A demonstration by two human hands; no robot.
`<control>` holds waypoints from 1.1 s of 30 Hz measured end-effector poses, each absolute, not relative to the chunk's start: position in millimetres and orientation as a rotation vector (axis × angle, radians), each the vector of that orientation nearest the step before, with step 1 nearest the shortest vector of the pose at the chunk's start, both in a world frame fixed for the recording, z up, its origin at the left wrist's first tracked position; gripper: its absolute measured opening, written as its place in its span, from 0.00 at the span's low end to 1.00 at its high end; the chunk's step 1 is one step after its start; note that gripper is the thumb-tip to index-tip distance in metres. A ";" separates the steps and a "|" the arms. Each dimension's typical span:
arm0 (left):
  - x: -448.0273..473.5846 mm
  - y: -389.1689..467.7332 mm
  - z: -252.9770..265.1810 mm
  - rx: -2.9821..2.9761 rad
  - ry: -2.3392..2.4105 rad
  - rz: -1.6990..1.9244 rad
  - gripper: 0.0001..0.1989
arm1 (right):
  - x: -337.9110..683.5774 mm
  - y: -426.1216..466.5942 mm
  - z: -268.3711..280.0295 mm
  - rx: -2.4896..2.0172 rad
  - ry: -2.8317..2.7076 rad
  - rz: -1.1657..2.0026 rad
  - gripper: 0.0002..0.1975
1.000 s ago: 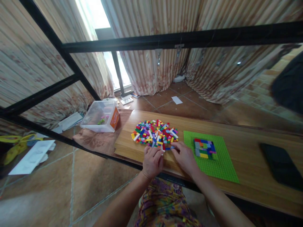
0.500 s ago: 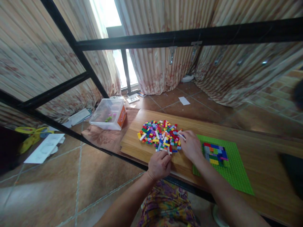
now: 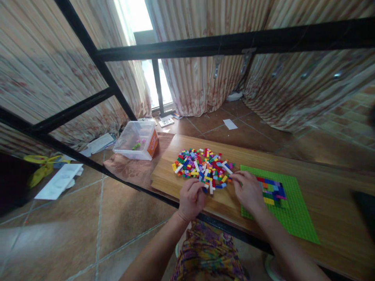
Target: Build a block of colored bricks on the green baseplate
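Observation:
A heap of small coloured toy bricks [image 3: 202, 166] lies on the wooden tabletop [image 3: 168, 183]. My left hand [image 3: 191, 199] is curled at the heap's near edge, its fingertips close together beside a white brick [image 3: 211, 186]. Whatever those fingers hold is hidden. At the heap's right edge my right hand [image 3: 248, 189] has thumb and fingers drawn together, just by a long white brick [image 3: 227, 168]. I cannot make out anything between them. Right of that hand is a green baseplate [image 3: 301, 212] carrying a flat patchwork of bricks [image 3: 274, 191], partly covered by the hand.
A clear plastic box [image 3: 131, 142] with an orange label and a few pieces inside stands left of the tabletop on a brown cloth [image 3: 124, 169]. A black metal frame [image 3: 187, 52] crosses in front of the curtains. A dark object [image 3: 365, 210] lies at the right.
My right hand has drawn back rightward from the heap; the white brick at its fingertips now rests on the heap. My left hand has shifted slightly left, uncovering a white brick. The view has moved slightly.

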State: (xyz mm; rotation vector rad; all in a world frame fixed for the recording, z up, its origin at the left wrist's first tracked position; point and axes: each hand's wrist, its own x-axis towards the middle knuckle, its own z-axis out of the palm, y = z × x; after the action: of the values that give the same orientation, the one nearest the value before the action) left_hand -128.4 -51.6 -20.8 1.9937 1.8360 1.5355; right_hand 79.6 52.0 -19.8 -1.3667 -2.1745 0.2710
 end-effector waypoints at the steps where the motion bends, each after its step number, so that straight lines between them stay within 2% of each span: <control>1: -139.5 -48.9 -17.0 1.897 1.991 1.563 0.09 | 84.1 48.0 -19.5 -1.346 -2.154 0.265 0.14; 3: -164.0 -42.0 -11.6 1.681 2.315 1.500 0.10 | 92.5 40.1 -18.6 -1.311 -2.117 0.254 0.14; 5: -185.8 -35.5 -9.5 1.600 2.500 1.275 0.11 | 97.9 32.8 -16.8 -1.289 -2.087 0.257 0.14; 8: -202.9 -30.6 -9.9 1.622 2.548 0.970 0.08 | 99.6 24.4 -12.9 -1.254 -2.063 0.282 0.13; 10: -203.8 -29.9 -10.7 1.633 2.535 0.895 0.05 | 98.6 20.7 -10.5 -1.241 -2.055 0.295 0.13; 21: -196.7 -35.4 -12.0 1.358 2.348 1.180 0.06 | 106.3 13.8 -7.5 -1.261 -2.029 0.329 0.14; 27: -183.0 -42.3 -14.7 1.536 2.178 1.136 0.04 | 105.4 9.6 -12.3 -1.262 -2.034 0.370 0.13; 33: -206.2 -20.2 -3.9 1.447 2.410 1.134 0.11 | 110.7 6.6 -14.4 -1.269 -2.027 0.392 0.13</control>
State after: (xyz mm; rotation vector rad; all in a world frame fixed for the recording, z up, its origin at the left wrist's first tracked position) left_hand -206.2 -20.2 -3.9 1.4469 2.4104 1.1344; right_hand 110.7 6.6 -14.4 -1.2695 -2.0274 0.3921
